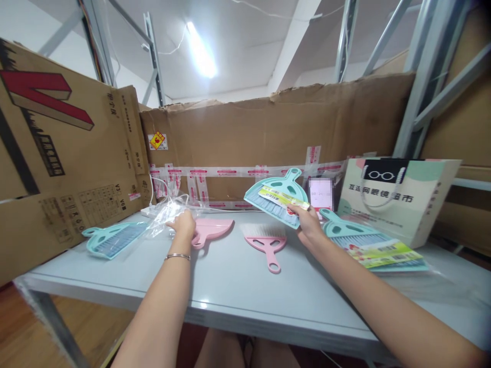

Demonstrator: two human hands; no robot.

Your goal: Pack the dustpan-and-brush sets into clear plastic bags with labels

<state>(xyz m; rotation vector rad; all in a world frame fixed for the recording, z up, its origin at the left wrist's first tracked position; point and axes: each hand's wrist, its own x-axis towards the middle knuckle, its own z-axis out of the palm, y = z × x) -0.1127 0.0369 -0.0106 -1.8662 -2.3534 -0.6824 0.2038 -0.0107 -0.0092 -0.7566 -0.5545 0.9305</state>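
Brown cardboard (245, 133) is walling off the back of the pale table (230, 291) you are facing. Your right hand (310, 222) is holding a turquoise dustpan-and-brush set (274, 191) above the tabletop, right of the middle, its handle pointing away from you. Your thumb and fingers are pinching its near right corner at the yellow-green label (282, 198). Your left hand (182, 223) is lying over crumpled clear plastic (163, 217), fingers bent; I cannot tell whether they are gripping the film or only touching it. Just beside that hand, a pink dustpan (213, 230) is lying on the table. Between your forearms, a pink brush (266, 243) is resting with its pale bristles facing away from you. Farther left, a second turquoise set (118, 239) is lying near the plastic. Beyond your right forearm, a labelled turquoise set (356, 237) is resting in front of a paper bag (402, 197) with rope handles. Along the left, a large printed box (72, 148) is standing, while a tube light (201, 48) is glowing overhead.
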